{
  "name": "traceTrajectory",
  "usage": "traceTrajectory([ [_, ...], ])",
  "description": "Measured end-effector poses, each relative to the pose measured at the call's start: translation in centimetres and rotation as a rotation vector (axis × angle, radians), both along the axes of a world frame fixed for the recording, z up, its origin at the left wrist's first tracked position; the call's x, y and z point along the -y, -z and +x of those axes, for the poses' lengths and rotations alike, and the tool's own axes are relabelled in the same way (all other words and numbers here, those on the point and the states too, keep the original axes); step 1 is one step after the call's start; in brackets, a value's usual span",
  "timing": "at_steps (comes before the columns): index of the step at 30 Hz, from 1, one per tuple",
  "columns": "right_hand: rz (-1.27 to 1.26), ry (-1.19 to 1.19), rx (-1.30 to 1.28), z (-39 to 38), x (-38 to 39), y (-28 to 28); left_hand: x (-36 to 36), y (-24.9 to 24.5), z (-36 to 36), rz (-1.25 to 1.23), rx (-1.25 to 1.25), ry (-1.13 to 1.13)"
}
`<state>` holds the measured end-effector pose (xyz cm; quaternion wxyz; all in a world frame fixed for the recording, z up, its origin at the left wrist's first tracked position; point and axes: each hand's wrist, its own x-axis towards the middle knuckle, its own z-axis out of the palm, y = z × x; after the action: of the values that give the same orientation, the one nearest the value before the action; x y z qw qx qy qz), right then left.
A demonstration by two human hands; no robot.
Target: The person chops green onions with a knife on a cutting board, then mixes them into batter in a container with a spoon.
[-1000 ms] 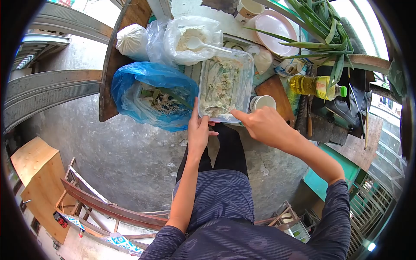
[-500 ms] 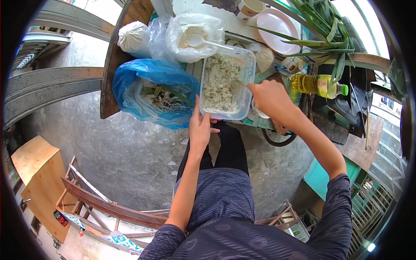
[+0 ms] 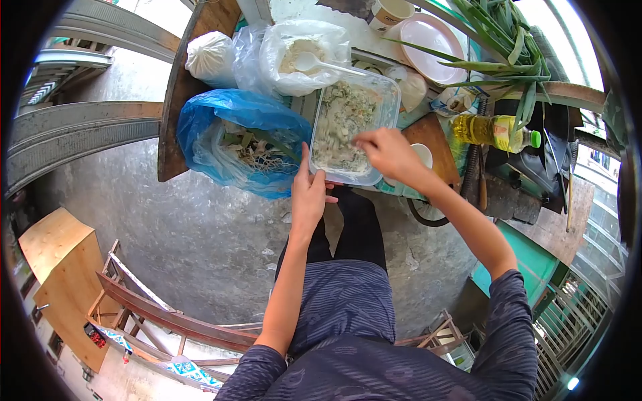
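A clear plastic container (image 3: 390,100) holds a pale, lumpy mixture (image 3: 342,120) with green bits. My left hand (image 3: 309,197) grips the container's near left corner, thumb on the rim and fingers partly underneath. Over the container's right side, my right hand (image 3: 386,152) is closed, knuckles up, around a utensil too hidden to make out, its end in the mixture. Left of the container lies an open blue bag (image 3: 207,110) with roots and green scraps. Behind it a white bag (image 3: 277,43) of powder has a white spoon (image 3: 317,63) resting in it.
On the right are an oil bottle (image 3: 483,130), a wooden board (image 3: 438,137) and a white cup (image 3: 422,155). Farther back stand a pink-white plate (image 3: 435,50), a paper cup (image 3: 390,12) and long green leaves (image 3: 498,40). A tied white bag (image 3: 208,59) sits at the back left.
My right hand has moved left and slightly toward me, over the mixture, uncovering the board and white cup. My left hand keeps its hold on the container.
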<state>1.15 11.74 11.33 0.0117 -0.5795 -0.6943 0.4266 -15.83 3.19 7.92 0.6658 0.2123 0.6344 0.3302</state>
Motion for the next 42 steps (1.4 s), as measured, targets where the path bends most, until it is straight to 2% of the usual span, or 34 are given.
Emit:
traceTrajectory([
  [3,0.259,-0.017,0.060,1.1,-1.6,-1.5,0.0,0.0,-0.4,-0.009,-0.001,0.016],
  [6,0.318,-0.011,0.210,2.6,-2.9,-2.7,0.0,0.2,-0.4,-0.009,0.005,0.020],
  [7,0.426,-0.032,0.218,3.3,-3.0,-1.8,0.0,0.2,-0.3,-0.010,0.004,0.016],
  [10,0.475,-0.081,0.305,3.0,-3.0,0.2,-0.1,0.1,-0.2,-0.007,0.011,0.004],
  [15,0.415,-0.254,0.317,-0.4,0.2,0.5,0.0,0.4,-0.1,-0.003,0.028,-0.001],
  [19,0.271,-0.447,0.221,0.7,2.9,-0.5,0.0,-0.1,-0.2,-0.004,0.015,0.020],
  [22,0.234,-0.424,0.326,1.9,2.1,-2.2,0.2,0.3,-0.2,-0.001,0.023,0.014],
  [25,0.366,-0.235,0.387,3.8,-0.5,-2.1,0.1,0.6,-0.4,0.012,0.050,0.025],
  [28,0.370,-0.205,0.575,4.1,-2.6,-3.1,0.1,0.2,-0.7,0.006,0.041,0.056],
  [32,0.973,-0.223,0.258,3.5,-4.8,-3.4,-0.1,-1.6,-2.0,0.069,-0.210,0.253],
  [33,0.976,-0.180,0.215,2.7,-5.3,-3.6,-0.2,-1.7,-2.4,0.098,-0.279,0.280],
  [36,0.245,0.159,-0.228,-0.6,-6.3,-4.1,-0.8,-2.5,-3.6,0.207,-0.354,0.272],
  [42,0.049,0.451,-0.686,-3.7,-7.1,-0.6,-1.7,-2.4,-4.6,0.268,-0.325,0.145],
])
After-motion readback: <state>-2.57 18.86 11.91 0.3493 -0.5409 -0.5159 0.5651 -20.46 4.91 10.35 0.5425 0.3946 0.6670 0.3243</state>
